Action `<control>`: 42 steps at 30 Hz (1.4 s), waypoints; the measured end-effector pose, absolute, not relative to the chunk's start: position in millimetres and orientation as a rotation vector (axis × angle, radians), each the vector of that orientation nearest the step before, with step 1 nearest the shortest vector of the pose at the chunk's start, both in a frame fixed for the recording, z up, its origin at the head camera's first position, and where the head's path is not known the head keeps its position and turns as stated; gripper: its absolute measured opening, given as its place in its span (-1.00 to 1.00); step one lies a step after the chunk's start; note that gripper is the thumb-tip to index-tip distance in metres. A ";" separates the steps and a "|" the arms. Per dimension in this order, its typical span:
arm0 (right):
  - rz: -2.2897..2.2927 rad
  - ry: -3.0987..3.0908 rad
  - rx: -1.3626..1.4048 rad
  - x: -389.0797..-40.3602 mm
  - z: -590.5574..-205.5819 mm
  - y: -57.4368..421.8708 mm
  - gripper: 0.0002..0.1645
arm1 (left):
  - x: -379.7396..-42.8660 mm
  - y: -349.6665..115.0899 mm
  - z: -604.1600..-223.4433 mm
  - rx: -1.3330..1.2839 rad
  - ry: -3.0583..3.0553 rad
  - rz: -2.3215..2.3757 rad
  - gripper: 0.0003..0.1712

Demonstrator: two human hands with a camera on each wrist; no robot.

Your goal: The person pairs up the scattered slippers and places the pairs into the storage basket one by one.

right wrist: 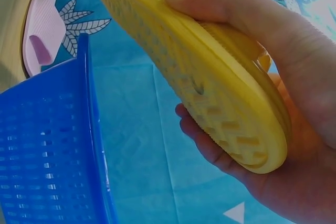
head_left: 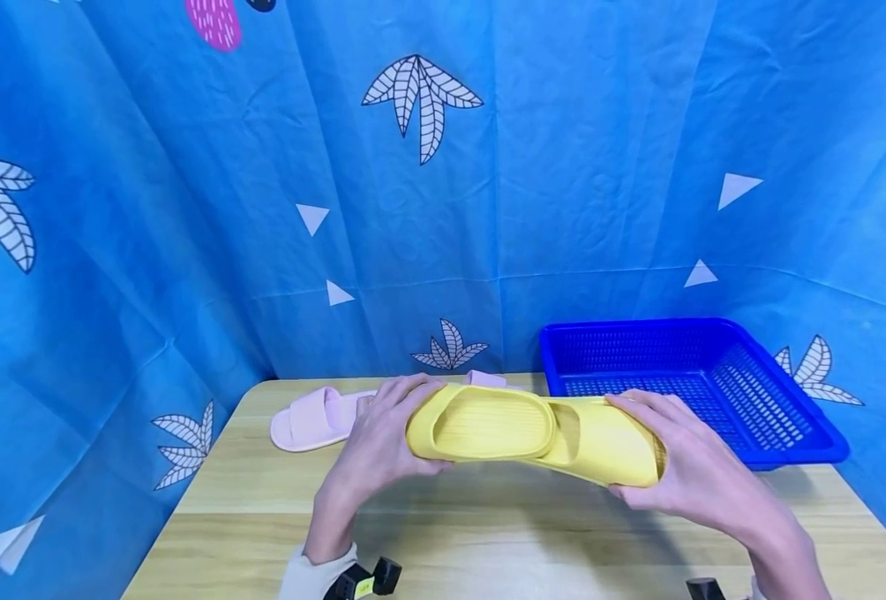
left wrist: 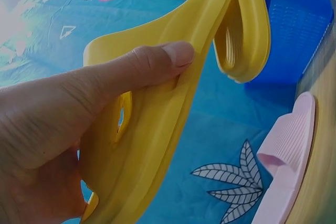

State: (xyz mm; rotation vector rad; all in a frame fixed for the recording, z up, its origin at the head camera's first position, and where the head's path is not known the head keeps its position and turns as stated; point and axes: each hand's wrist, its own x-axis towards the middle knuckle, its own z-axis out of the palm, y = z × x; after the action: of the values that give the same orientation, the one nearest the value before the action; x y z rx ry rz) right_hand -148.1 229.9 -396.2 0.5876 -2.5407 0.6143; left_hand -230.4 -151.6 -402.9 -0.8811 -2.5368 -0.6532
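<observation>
A pair of yellow slippers is held up above the wooden table, one overlapping the other. My left hand grips their left end, and in the left wrist view its thumb lies along the side of a yellow slipper. At the right end, my right hand holds them between thumb and fingers. A patterned sole shows in the right wrist view. Behind them on the table lies a pink slipper; a second pink slipper is mostly hidden by the yellow pair.
A blue plastic basket with perforated walls stands at the back right of the table. Its near left part is partly covered by the yellow slippers and my right hand. A blue patterned curtain hangs behind and along both sides.
</observation>
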 end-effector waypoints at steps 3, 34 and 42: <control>0.593 -2.537 0.592 -148.1 -397.2 228.9 0.20 | -229.3 -148.5 -404.0 -0.889 -2.534 -0.631 0.20; 0.521 -2.495 0.600 -148.6 -401.3 219.7 0.22 | -226.0 -138.2 -405.3 -0.921 -2.441 -0.548 0.18; 0.488 -2.461 0.604 -150.3 -402.8 217.5 0.21 | -225.5 -136.2 -406.7 -0.920 -2.408 -0.529 0.21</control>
State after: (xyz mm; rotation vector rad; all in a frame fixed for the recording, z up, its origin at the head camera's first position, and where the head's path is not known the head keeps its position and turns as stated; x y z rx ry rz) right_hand -150.3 217.5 -402.8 0.6043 -2.4612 0.4882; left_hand -225.5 -136.2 -406.7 -0.9199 -2.4076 -0.5289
